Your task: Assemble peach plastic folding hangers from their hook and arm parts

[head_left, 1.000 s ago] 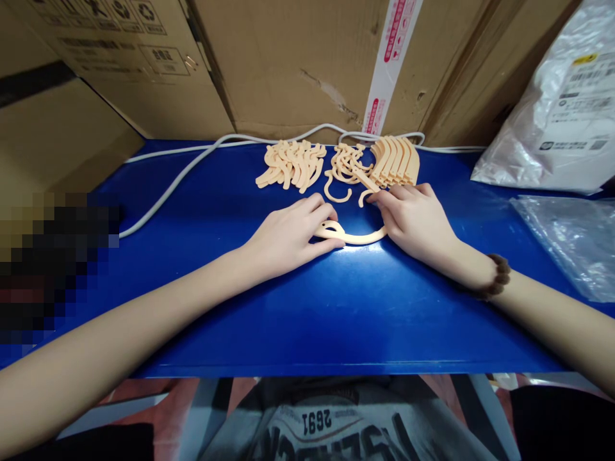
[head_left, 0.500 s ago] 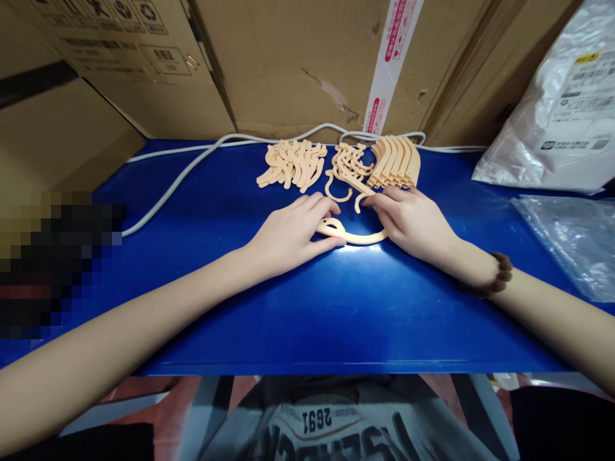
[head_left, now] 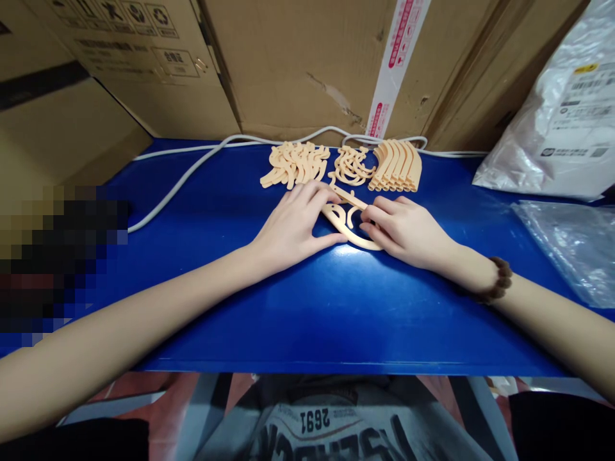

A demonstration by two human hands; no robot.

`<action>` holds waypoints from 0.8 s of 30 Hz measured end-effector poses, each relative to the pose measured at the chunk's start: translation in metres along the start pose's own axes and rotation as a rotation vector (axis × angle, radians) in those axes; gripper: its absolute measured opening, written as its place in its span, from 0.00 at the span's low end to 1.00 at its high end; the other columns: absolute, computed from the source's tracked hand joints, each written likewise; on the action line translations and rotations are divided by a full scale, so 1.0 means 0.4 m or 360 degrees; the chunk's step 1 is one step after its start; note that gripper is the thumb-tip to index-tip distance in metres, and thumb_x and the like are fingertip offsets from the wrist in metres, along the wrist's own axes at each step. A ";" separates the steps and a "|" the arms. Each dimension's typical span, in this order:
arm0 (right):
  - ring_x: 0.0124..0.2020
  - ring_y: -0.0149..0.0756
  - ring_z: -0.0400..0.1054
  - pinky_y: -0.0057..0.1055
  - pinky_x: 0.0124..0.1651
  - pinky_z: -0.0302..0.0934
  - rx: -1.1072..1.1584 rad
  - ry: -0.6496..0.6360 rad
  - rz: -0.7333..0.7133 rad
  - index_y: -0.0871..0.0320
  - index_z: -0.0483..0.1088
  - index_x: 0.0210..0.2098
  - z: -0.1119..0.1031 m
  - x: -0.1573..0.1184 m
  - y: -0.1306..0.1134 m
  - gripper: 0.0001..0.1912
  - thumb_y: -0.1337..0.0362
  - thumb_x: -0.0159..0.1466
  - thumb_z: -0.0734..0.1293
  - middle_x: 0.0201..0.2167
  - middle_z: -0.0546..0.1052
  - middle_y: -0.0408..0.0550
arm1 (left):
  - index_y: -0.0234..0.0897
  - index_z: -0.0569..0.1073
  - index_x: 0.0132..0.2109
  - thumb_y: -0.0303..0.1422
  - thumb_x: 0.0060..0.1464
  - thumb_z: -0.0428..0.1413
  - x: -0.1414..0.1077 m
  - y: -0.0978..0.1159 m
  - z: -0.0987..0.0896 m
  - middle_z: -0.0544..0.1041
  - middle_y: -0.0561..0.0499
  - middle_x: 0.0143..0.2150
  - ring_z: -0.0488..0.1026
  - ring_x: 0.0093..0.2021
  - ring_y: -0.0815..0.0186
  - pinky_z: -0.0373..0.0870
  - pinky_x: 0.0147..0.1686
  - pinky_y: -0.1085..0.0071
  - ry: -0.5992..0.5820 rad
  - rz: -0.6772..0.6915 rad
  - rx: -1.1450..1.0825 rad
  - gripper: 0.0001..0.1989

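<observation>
The right hand [head_left: 406,232] now brings the pinched straight beige bar [head_left: 350,198] closer to the left hand [head_left: 293,223], which holds the curved beige piece [head_left: 359,241] around worktop's [head_left: 336,314] middle. Carton [head_left: 163,102] reads "合格证"; shirt [head_left: 346,400], "2691".

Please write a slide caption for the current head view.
Two hands hold cream curved pieces before three groups of similar parts on a blue table.

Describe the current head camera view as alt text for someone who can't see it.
Two bare hands, left and right, hold curved cream plastic pieces over a blue table. Behind them lie three groups of similar pieces, a white cable and cardboard boxes, with a white plastic package at right.
</observation>
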State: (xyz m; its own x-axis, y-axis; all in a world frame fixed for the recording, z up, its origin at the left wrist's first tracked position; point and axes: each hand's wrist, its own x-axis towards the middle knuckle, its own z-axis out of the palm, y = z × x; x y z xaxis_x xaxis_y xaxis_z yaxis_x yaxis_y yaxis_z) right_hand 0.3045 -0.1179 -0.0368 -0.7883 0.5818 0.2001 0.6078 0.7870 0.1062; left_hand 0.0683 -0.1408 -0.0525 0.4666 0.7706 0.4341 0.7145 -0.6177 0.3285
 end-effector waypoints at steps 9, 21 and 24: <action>0.29 0.35 0.59 0.33 0.39 0.51 0.0127 -0.0010 -0.0054 0.60 0.70 0.39 -0.006 0.000 0.005 0.23 0.51 0.73 0.51 0.33 0.70 0.49 | 0.38 0.65 0.44 0.50 0.52 0.63 0.001 0.007 -0.002 0.73 0.53 0.33 0.72 0.38 0.61 0.66 0.38 0.67 -0.0037 -0.0216 -0.0001 0.24; 0.33 0.36 0.66 0.33 0.37 0.52 0.0090 0.0133 -0.0556 0.61 0.71 0.46 -0.011 -0.007 -0.017 0.20 0.53 0.73 0.55 0.35 0.76 0.50 | 0.38 0.67 0.49 0.42 0.63 0.54 -0.003 0.006 -0.002 0.76 0.48 0.49 0.72 0.51 0.60 0.68 0.51 0.63 -0.0080 -0.0162 -0.0239 0.15; 0.33 0.36 0.66 0.34 0.36 0.52 -0.0023 0.0161 -0.0633 0.62 0.72 0.46 -0.012 -0.009 -0.034 0.17 0.59 0.72 0.56 0.33 0.77 0.50 | 0.38 0.68 0.49 0.39 0.60 0.57 -0.003 0.003 0.001 0.77 0.49 0.48 0.72 0.49 0.61 0.68 0.50 0.64 -0.0068 -0.0138 -0.0280 0.14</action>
State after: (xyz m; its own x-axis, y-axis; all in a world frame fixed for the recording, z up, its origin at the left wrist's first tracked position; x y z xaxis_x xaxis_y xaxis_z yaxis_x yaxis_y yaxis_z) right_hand 0.2998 -0.1316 -0.0343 -0.9491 0.2091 0.2353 0.2594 0.9431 0.2081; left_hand 0.0689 -0.1424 -0.0531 0.4315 0.8259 0.3627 0.6529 -0.5635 0.5063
